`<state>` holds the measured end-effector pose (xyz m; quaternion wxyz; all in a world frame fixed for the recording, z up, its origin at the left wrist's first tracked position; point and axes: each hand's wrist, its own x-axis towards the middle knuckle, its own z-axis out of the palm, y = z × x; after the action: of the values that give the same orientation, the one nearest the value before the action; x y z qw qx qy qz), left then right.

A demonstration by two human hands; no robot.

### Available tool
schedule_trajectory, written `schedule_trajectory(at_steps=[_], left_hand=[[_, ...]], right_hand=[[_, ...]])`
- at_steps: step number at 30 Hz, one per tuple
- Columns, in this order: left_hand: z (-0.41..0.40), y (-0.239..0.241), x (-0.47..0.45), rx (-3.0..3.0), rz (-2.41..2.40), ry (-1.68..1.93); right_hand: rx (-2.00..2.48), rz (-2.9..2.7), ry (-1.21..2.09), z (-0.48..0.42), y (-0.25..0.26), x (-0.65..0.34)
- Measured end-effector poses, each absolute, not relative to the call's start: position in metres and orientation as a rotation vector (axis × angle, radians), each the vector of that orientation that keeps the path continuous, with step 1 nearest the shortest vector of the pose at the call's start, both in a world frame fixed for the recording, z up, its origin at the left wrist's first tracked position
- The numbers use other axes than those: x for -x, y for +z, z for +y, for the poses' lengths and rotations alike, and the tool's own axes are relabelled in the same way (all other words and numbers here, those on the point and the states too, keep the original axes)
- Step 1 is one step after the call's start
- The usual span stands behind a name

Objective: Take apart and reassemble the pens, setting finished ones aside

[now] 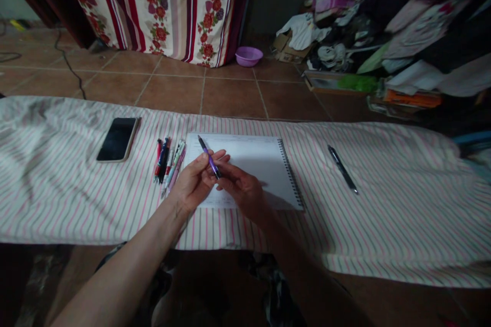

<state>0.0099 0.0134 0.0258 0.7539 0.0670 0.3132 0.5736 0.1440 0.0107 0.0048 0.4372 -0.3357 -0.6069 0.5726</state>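
Observation:
Both my hands meet over a white spiral notebook (261, 163) lying on a striped cloth (57, 199). My left hand (194, 182) and my right hand (241, 189) are closed round a purple pen (207, 156), which slants up and to the left above the page. Several more pens (168, 163) lie side by side just left of the notebook. A black pen (342, 169) lies alone on the cloth to the right.
A dark phone (117, 139) lies face up at the left of the cloth. Beyond it are brown floor tiles, a floral curtain (169, 5), a purple bowl (248, 55) and a heap of clothes and boxes (383, 25) at the right.

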Motion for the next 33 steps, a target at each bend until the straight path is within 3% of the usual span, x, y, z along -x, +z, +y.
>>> schedule_trajectory(at_steps=[13,33], left_hand=[[0.013,0.03,-0.011,-0.215,0.63,1.302],[0.014,0.03,-0.009,-0.168,0.615,1.305]], right_hand=[[0.957,-1.613,1.122,0.01,-0.004,-0.138],[0.822,-1.48,1.403,0.008,0.005,-0.138]])
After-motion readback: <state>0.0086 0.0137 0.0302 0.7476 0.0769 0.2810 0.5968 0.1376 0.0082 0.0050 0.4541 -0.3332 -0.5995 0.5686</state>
